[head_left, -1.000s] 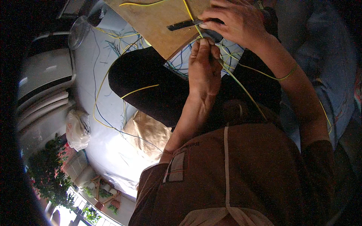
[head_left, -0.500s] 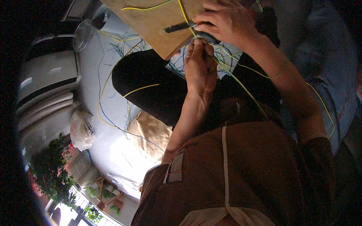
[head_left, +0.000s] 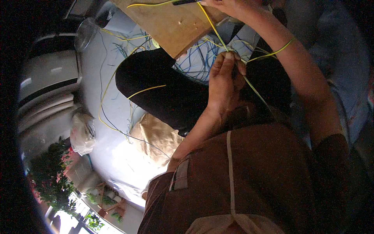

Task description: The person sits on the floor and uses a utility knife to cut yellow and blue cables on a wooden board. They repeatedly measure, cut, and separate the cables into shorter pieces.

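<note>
My left hand [head_left: 226,76] pinches a yellow-green electrical wire [head_left: 218,36] between thumb and fingertips. From the pinch the wire runs up across the edge of a wooden board [head_left: 165,24], and a paler green length trails down toward my lap. At the top edge my right hand [head_left: 230,8] is closed around what looks like a utility knife [head_left: 186,2], whose dark blade points left over the board; its handle is mostly out of view. The upper wire passes by the right hand's fingers. Another yellow wire [head_left: 150,4] lies along the board's top.
Tangled blue, green and yellow wires [head_left: 198,62] lie on the pale floor beyond my dark-trousered leg [head_left: 152,78]. A yellow wire piece [head_left: 146,91] rests on the trousers. At left are a white plastic bag [head_left: 82,133], brown sheeting [head_left: 156,136] and a leafy plant [head_left: 50,175].
My right hand has moved up with the knife, to the top edge. My left hand has shifted right and slightly down, still pinching the wire; a longer stretch of wire shows between the hands.
</note>
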### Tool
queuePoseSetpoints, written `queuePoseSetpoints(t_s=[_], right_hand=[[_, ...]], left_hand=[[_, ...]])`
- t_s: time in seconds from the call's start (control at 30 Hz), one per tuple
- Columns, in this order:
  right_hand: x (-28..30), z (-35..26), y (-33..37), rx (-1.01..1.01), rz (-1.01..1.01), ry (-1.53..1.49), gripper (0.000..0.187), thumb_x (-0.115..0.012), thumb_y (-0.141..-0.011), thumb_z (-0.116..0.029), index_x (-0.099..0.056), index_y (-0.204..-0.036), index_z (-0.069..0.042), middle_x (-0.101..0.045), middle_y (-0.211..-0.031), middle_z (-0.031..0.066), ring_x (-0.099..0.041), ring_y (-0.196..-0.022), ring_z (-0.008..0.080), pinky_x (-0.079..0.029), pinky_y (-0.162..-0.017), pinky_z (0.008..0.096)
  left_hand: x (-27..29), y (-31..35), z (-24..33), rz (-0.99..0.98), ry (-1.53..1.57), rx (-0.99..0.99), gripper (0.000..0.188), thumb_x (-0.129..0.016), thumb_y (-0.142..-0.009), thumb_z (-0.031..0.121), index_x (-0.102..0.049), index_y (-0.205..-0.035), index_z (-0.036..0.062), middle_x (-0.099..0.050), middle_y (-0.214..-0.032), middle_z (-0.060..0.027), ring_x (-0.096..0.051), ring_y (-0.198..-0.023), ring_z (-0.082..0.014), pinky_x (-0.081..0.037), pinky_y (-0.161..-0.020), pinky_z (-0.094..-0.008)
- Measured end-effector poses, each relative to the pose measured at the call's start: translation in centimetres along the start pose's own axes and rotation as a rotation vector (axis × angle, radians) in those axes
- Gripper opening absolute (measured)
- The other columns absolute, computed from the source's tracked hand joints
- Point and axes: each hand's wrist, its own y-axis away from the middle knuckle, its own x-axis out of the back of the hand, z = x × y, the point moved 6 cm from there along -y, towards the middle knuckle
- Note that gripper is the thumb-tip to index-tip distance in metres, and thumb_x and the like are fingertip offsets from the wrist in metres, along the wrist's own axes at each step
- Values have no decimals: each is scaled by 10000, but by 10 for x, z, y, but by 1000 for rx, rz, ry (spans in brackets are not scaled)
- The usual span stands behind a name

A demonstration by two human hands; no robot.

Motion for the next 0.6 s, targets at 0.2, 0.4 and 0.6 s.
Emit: queuePoseSetpoints(t_s=[0.2, 0.4, 0.6], right_hand=[[2, -13, 16, 69, 84, 110, 223, -582, -769, -314, -623, -862, -116, -546, -787, 87, -554, -739, 252, -455, -645, 362], [7, -24, 38, 110, -36, 145, 213, -579, -755, -318, -621, -909, -178, -541, -804, -17, -554, -774, 169, -463, -646, 309], [12, -25, 50, 189, -16, 99, 231, -613, -713, -300, -627, -918, -195, -513, -762, -13, -545, -750, 165, -453, -637, 288]], left_hand=[[8, -5, 6, 59, 28, -27, 148, -390, -900, 197, -465, -932, 74, -511, -637, -38, -321, -397, -54, -224, -356, -184], [14, -19, 21, 80, 19, -51, 158, -416, -891, 195, -478, -967, 71, -530, -684, -43, -327, -398, -47, -226, -356, -181], [18, -28, 23, 101, 1, -74, 148, -426, -886, 193, -487, -919, 62, -537, -705, -45, -337, -403, -51, -228, -357, -185]])
